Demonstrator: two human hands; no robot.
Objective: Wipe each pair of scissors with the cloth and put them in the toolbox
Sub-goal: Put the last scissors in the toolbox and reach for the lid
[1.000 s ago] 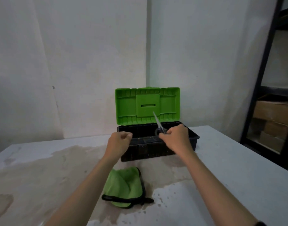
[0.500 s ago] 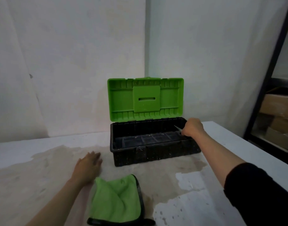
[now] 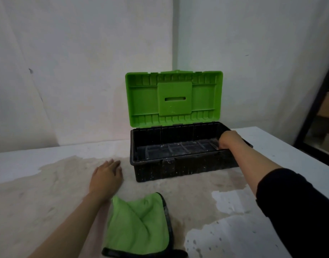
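A black toolbox point(image 3: 178, 161) stands on the table with its green lid point(image 3: 173, 98) upright and open. My right hand point(image 3: 229, 139) reaches over the box's right end, low inside it, with the fingers curled around a pair of scissors point(image 3: 214, 144). Only a blurred bit of blade shows left of the knuckles; the handles are hidden. My left hand point(image 3: 107, 178) lies flat on the table, left of the box. A folded green cloth with a black edge point(image 3: 139, 226) sits in front, just right of my left wrist. No other scissors are in view.
The white table point(image 3: 48, 192) has a large worn brownish patch. White walls stand close behind the toolbox. A dark metal shelf with cardboard boxes point(image 3: 327, 108) is at the far right, past the table's right edge.
My right hand has carried the scissors from above the box's front down into its right end. My left hand dropped from beside the box and flattened onto the table.
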